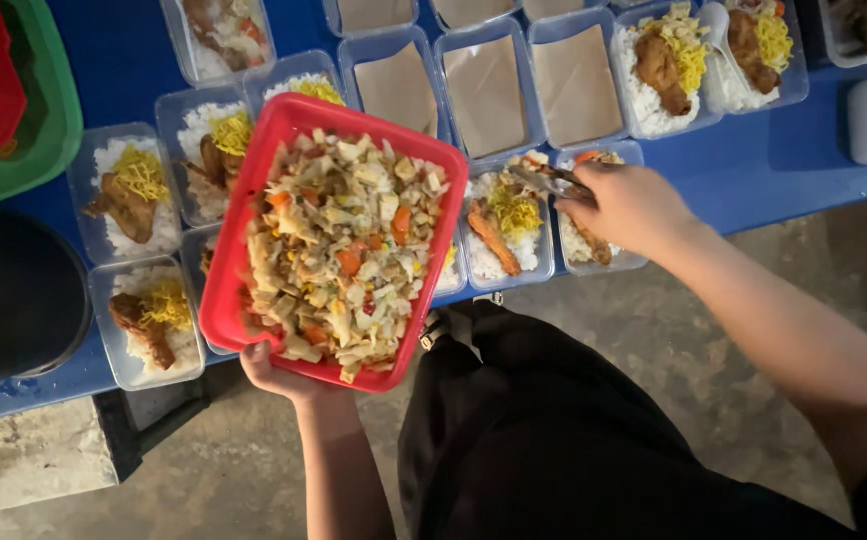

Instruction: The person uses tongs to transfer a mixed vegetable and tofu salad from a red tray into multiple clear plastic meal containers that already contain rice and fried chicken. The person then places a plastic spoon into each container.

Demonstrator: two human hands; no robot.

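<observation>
Holding a red tray (244,210) of mixed chopped vegetables from below at centre frame, the left hand (279,375) has its grip closed on the near edge. To the right, the right hand (629,205) is closed on metal tongs (552,182) over a clear meal box (599,225) of rice. More filled and paper-lined boxes crowd the blue surface (754,165) across the top.

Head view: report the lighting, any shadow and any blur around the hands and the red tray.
Head view: even, dimmish light, no hard glare; the red tray of chopped vegetables is sharp, held from below by the left hand; the right hand and its metal tongs are slightly motion-blurred; the dark round pot at the left edge is lost in shadow; the table edge bows slightly, wide-lens distortion.
</observation>
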